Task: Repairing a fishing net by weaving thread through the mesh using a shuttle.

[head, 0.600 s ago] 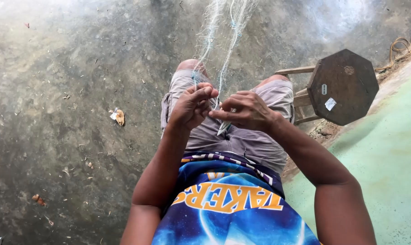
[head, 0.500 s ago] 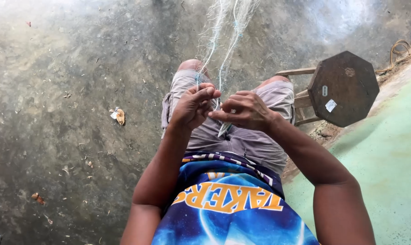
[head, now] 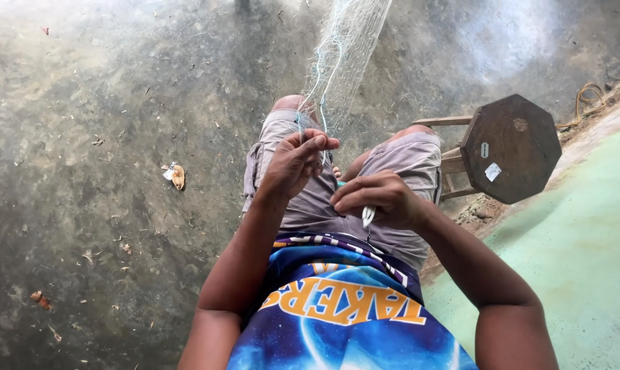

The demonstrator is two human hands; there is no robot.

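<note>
Net: we see a fine pale fishing net [head: 344,55] hanging in a narrow bunch from the top edge of the view down to our lap, its lower end meeting the hands above the grey shorts [head: 406,161].
Left hand: our left hand [head: 293,164] is raised at about 11 o'clock from the right one, its fingers [head: 314,144] pressed together and pinching the strands at the net's lower end.
Right hand: our right hand [head: 378,199] sits just beside it, fingers curled in and pinching a slim whitish tool [head: 368,216] whose tip pokes out below the knuckles (a netting needle, we judge, though most of it is hidden).
Progress: we judge the work on the mesh to be midway; a long run of net is hanging above the hands, and we cannot tell which part of it is finished.
Edges: a dark octagonal wooden stool [head: 512,147] stands near at 3 o'clock, and a green painted strip [head: 584,253] borders the concrete floor [head: 84,103] at 4 o'clock.
Open room: from 7 to 11 o'clock the floor carries only a scrap of litter [head: 175,176] and small bits of debris, so our elbows have free swing there.
</note>
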